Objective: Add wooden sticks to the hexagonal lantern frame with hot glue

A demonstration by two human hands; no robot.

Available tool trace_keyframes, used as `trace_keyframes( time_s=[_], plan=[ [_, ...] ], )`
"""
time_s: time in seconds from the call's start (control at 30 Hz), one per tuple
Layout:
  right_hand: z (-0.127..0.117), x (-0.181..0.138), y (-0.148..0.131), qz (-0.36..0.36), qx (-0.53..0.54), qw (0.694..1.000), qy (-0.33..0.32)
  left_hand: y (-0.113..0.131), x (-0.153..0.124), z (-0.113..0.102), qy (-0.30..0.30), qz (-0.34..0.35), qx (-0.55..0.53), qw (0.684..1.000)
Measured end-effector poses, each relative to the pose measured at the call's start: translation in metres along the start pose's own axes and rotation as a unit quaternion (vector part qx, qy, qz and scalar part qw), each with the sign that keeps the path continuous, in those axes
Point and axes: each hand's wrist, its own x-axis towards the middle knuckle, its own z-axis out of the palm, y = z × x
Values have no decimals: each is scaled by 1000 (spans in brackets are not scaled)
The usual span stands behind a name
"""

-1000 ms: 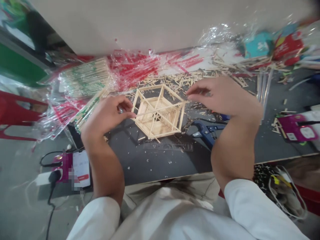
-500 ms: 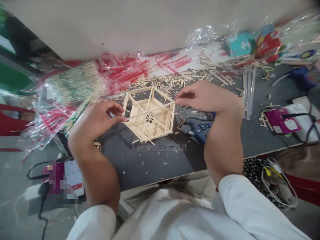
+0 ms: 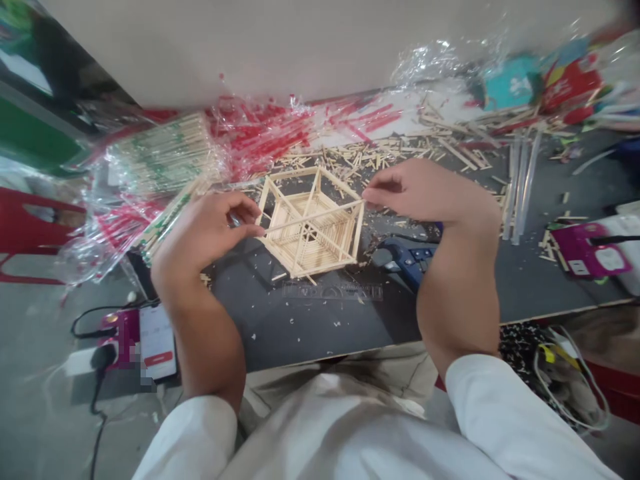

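A hexagonal frame (image 3: 295, 267) built of pale wooden sticks, with nested layers and crossing spokes, sits on the dark table. One thin wooden stick (image 3: 315, 217) runs across its top from corner to corner. At the left corner, my left hand (image 3: 213, 227) pinches that stick's end between thumb and finger. The opposite end is pinched by my right hand (image 3: 407, 192), palm turned down. A clear ruler (image 3: 333, 292) lies in front of the frame. Beside my right forearm is a blue tool (image 3: 407, 257), partly hidden.
Bundled sticks in plastic (image 3: 160, 153) and red wrappers (image 3: 270, 133) lie at the back left. Short stick pieces (image 3: 350, 157) are scattered behind the frame. Clear glue sticks (image 3: 523, 187) and a purple power strip (image 3: 590, 250) are at right. A phone (image 3: 156, 340) rests low at left.
The camera view has swung slightly left, so everything appears further right. Both hands keep their pinch on the stick over the frame, with little visible movement of their own.
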Motion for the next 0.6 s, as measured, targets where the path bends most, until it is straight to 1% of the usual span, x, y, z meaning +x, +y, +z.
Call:
trace_keyframes(
  time_s=[0.07,0.2,0.3,0.4,0.5,0.6],
  plan=[
    [-1,0,-1,-2,0,1000,-4,2,-1,-1,-3,0,-1,1000],
    [2,2,4,-25,-4,1000,15,3,-1,0,-1,6,5,1000],
    [3,0,1,-13,-7,999,28,2,-1,0,-7,35,40,999],
    [3,-6,-8,-14,13,997,74,1,-2,0,4,78,81,994],
    [6,-12,-20,-65,18,991,120,2,-5,1,19,104,99,989],
    [13,-15,-30,-149,-13,979,141,8,-10,2,37,115,112,986]
  ],
)
